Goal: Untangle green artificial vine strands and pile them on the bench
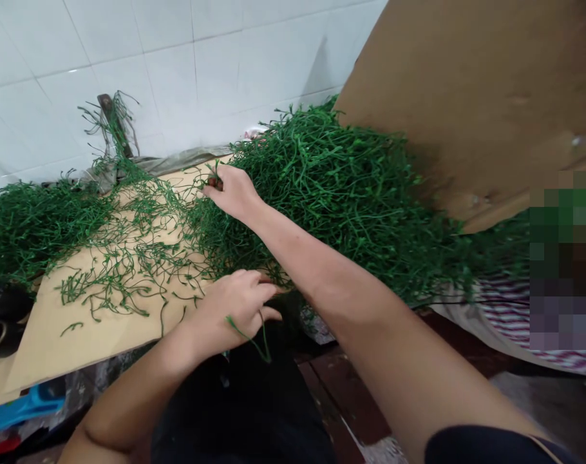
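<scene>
Tangle risk: your right hand (232,192) is closed in a pinch on a tuft at the left edge of the heap of thin, wiry green plastic-looking stems (341,187). The stems interlock, so a sharp tug would likely drag out a whole clump rather than one piece.
Drop risk: your left hand (239,308) is curled shut around a pair of curved green strands (248,336) that dangle below your fingers over your dark lap. A slack grip could let them slip to the floor.
Slide risk: the heap's near side hangs past the table edge, so disturbing it may send stems over.
Position: the heap lies at the right end of the flat tan cardboard sheet (104,328), against the leaning brown board (467,96).
Stems: slender, springy-looking, branched and curled, with a slight gloss.
Scatter: loose green sprigs (129,270) are spread thinly over the cardboard. A second matted green pile (22,225) lies at the far left.
Surfaces: the cardboard is matte and smooth, the white tiled wall (129,51) is glossy, and the board is rough and scuffed.
</scene>
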### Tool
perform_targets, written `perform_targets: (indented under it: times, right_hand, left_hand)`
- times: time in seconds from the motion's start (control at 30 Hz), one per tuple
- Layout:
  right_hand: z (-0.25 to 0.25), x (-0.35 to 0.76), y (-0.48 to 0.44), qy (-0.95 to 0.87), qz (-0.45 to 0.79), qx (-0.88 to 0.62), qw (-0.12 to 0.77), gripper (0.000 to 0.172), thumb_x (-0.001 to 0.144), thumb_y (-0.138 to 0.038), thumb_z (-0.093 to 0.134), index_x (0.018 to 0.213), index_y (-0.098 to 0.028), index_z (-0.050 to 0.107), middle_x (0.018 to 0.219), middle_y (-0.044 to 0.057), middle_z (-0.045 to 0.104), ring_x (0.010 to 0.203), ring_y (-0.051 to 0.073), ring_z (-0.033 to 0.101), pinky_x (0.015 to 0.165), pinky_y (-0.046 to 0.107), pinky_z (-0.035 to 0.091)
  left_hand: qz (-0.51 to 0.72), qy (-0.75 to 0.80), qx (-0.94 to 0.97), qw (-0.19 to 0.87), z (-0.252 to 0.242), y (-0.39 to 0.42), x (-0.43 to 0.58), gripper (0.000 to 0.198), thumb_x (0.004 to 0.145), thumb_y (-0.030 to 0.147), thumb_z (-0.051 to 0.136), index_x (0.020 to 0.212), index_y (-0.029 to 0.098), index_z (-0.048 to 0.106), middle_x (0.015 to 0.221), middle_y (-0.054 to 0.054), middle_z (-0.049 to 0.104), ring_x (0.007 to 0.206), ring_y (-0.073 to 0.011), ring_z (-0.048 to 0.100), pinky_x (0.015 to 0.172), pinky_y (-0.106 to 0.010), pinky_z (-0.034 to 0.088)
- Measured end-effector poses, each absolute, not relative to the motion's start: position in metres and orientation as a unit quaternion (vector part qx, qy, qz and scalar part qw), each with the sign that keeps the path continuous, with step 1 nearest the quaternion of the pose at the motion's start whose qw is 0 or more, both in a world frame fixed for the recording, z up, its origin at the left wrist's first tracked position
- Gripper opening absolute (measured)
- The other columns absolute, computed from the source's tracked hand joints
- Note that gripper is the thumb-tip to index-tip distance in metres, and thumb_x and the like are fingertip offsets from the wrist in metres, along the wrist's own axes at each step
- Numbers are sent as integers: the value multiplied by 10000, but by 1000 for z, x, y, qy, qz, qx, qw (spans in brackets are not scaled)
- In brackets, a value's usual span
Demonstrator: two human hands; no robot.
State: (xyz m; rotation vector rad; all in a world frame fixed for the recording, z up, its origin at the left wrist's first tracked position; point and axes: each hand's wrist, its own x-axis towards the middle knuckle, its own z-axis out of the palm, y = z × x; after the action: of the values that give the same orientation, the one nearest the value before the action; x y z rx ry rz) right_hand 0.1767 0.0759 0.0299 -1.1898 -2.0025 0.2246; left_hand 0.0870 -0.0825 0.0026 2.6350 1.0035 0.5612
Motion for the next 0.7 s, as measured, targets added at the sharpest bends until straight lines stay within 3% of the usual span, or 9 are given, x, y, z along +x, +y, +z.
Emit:
perform_targets:
  times: [0.1, 0.23, 0.37, 0.43, 0.57, 0.63, 0.7]
  right_hand:
    - [29, 181, 69, -803, 68, -453, 382, 122, 742, -222, 561, 689, -161, 469, 751, 42, 487, 703, 142, 433, 716, 298, 370]
    - [22, 181, 68, -809, 64, -440, 386, 74, 745, -183, 529, 708, -158, 469, 801, 52, 491, 736, 147, 439, 749, 299, 377]
    - [24, 175, 65, -822, 80, -424, 372, 64, 739, -182, 541, 760, -143, 494, 852, 62, 499, 745, 142, 443, 751, 290, 387]
    - [28, 175, 61, -832, 78, -414, 361, 69, 744, -169, 533, 797, -132, 509, 884, 69, 503, 759, 140, 450, 766, 287, 387]
    - [35, 179, 52, -843, 100, -409, 333, 93, 762, -175, 515, 839, -124, 526, 912, 72, 512, 733, 128, 458, 750, 278, 388]
    - [35, 180, 50, -844, 112, -410, 327, 103, 763, -200, 525, 834, -126, 530, 886, 69, 523, 715, 129, 455, 721, 277, 384]
    - [33, 178, 49, -844, 113, -407, 330, 103, 771, -208, 514, 835, -130, 533, 853, 66, 537, 715, 135, 459, 704, 276, 378]
  left_hand:
    - [255, 391, 878, 106, 8, -72, 75, 253, 815, 164, 487, 1037, 173, 609, 1043, -86, 660, 973, -183, 604, 840, -315, 491]
    - [269, 437, 852, 104, 20, -74, 75, 231, 848, 169, 439, 976, 180, 632, 935, -55, 693, 874, -159, 637, 785, -296, 508]
    - [161, 295, 937, 94, 17, -86, 110, 215, 849, 177, 441, 892, 181, 652, 857, -52, 698, 788, -163, 643, 694, -286, 514]
    - [175, 271, 941, 100, 19, -87, 117, 210, 851, 181, 441, 869, 199, 649, 850, -40, 695, 771, -152, 639, 677, -276, 508]
    - [403, 447, 798, 32, 37, -65, 85, 222, 876, 292, 432, 1004, 214, 596, 972, -58, 656, 919, -170, 602, 809, -319, 477]
    - [436, 524, 731, -31, 42, -46, 59, 341, 795, 375, 561, 1084, 194, 560, 1088, -95, 604, 1048, -225, 540, 890, -369, 428]
    - [404, 571, 713, -58, 42, -29, 38, 372, 761, 405, 586, 1048, 168, 575, 1071, -106, 601, 1048, -243, 525, 896, -373, 406]
